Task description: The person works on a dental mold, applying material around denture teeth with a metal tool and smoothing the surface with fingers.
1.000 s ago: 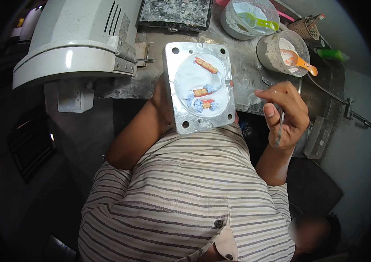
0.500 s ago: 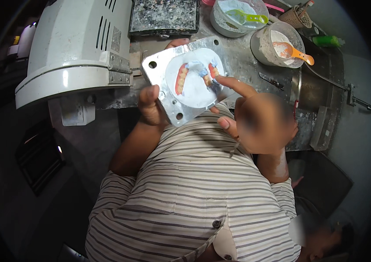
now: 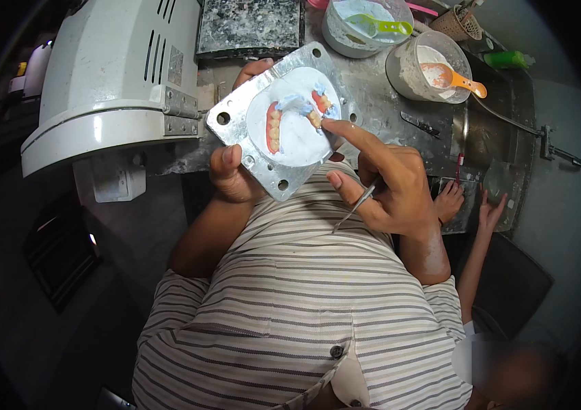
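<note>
My left hand [image 3: 232, 171] grips a square metal denture flask half [image 3: 237, 131] by its left side, thumb in front and fingers behind. White plaster [image 3: 304, 147] fills its round middle. Set in it are a row of denture teeth on pink base [image 3: 274, 130] at the left and smaller groups of teeth [image 3: 321, 102] at the right, with bluish material around them. My right hand [image 3: 393, 179] holds a thin metal hand tool [image 3: 353, 210] in its curled fingers, tip pointing down. Its stretched index finger touches the plaster or teeth at the flask's right.
Beyond stand a bowl of pale powder with a green scoop [image 3: 393, 27] and a tub with an orange scoop [image 3: 464, 83]. A knife [image 3: 420, 126] lies on the bench. A white machine [image 3: 113, 75] is at left. Another person's hands [image 3: 449, 201] are by the sink, near a red-handled brush [image 3: 460, 164].
The flask has shifted slightly left and turned a little. My right hand moved left with it, index finger still at the teeth. The other person's hands now show more fully at the right.
</note>
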